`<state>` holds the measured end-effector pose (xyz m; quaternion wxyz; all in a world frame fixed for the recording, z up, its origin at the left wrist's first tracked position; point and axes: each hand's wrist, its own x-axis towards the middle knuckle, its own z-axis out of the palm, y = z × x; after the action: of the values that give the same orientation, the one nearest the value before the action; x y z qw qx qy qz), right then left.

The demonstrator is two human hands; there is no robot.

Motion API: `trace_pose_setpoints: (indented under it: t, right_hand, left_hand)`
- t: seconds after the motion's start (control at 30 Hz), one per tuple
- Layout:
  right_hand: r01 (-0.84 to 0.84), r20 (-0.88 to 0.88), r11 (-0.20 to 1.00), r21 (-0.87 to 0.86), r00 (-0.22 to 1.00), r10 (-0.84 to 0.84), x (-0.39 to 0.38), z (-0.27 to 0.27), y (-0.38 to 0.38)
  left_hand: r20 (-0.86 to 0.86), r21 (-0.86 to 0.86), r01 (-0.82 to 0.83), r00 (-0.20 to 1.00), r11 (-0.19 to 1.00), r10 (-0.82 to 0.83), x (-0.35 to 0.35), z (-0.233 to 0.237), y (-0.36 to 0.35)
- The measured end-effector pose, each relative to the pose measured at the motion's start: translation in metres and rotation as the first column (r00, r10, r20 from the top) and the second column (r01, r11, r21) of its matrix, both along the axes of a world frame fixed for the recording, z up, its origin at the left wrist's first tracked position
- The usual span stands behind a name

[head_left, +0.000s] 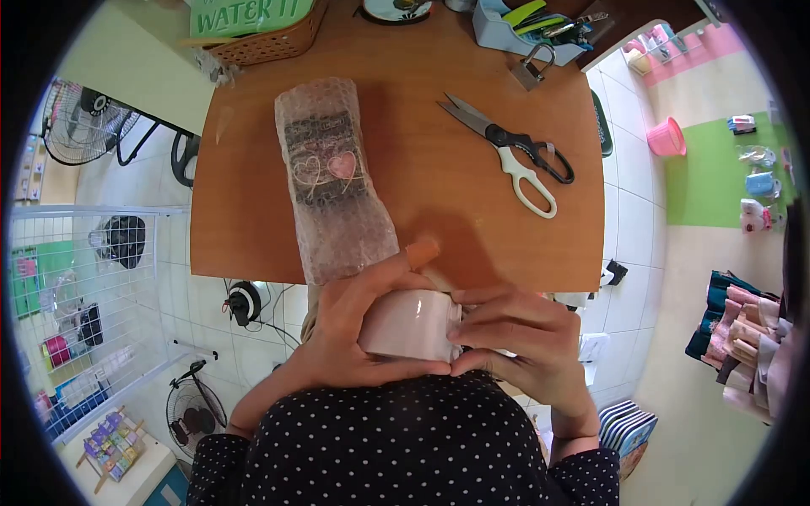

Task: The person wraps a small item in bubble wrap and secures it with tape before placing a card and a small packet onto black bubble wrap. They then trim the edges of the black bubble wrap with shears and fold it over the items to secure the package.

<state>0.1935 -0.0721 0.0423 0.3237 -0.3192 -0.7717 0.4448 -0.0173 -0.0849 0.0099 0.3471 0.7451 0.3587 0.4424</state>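
My left hand [342, 316] is wrapped round a glossy white container-like object [405, 325], held just in front of my body at the table's near edge. An orange cover sits on one of its fingertips. My right hand [519, 333] pinches the narrower right end of the same object with thumb and fingers. What that end looks like is mostly hidden by the fingers. Just beyond my left hand lies a bubble-wrapped package [333, 177] with a dark band and two pink hearts showing through. Scissors [506, 148] with one black and one white handle rest partly opened on the right.
The wooden table [245, 185] holds a wicker basket [270, 42] at the back left, a blue tray of tools [498, 34] and a padlock [533, 67] at the back right. A white wire rack [93, 295] and fans stand to the left.
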Motion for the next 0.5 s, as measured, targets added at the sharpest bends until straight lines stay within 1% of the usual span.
trace_pose_setpoints:
  t: [0.03, 0.1, 0.13, 0.2, 0.33, 0.4, 0.43, 0.5]
  right_hand:
    - [0.001, 0.001, 1.000, -0.005, 1.000, -0.001, 0.002, 0.000, 0.001]
    - [-0.067, 0.015, 0.998, 0.013, 0.998, 0.067, 0.006, 0.000, 0.004]
    - [-0.066, 0.015, 0.998, 0.010, 0.998, 0.066, 0.005, 0.000, 0.004]
    - [-0.012, 0.093, 0.995, 0.097, 0.996, 0.003, 0.001, 0.004, 0.002]
    - [0.004, 0.158, 0.990, 0.141, 0.987, -0.027, -0.005, 0.010, -0.002]
    - [-0.070, 0.159, 0.938, 0.340, 0.987, 0.016, -0.006, 0.006, 0.000]
    - [-0.069, 0.159, 0.938, 0.340, 0.987, 0.015, -0.007, 0.003, -0.001]
    - [-0.033, 0.150, 0.947, 0.320, 0.989, -0.017, -0.011, -0.004, -0.005]
  left_hand:
    - [0.001, -0.005, 0.001, 1.000, 1.000, -0.001, 0.000, 0.000, 0.000]
    - [0.059, 0.027, 0.018, 0.998, 0.999, -0.019, 0.002, -0.001, 0.000]
    - [0.060, 0.025, 0.019, 0.998, 1.000, -0.020, 0.002, -0.001, 0.000]
    - [0.077, 0.006, 0.012, 0.997, 1.000, -0.012, 0.002, -0.002, -0.001]
    - [0.043, -0.016, 0.003, 0.999, 1.000, -0.003, 0.002, 0.003, -0.001]
    - [0.071, -0.045, 0.018, 0.997, 0.999, -0.015, 0.004, 0.001, 0.000]
    - [0.071, -0.045, 0.020, 0.997, 0.999, -0.016, 0.003, 0.001, 0.001]
    - [-0.077, 0.091, 0.026, 0.997, 0.996, -0.019, 0.002, 0.000, 0.002]
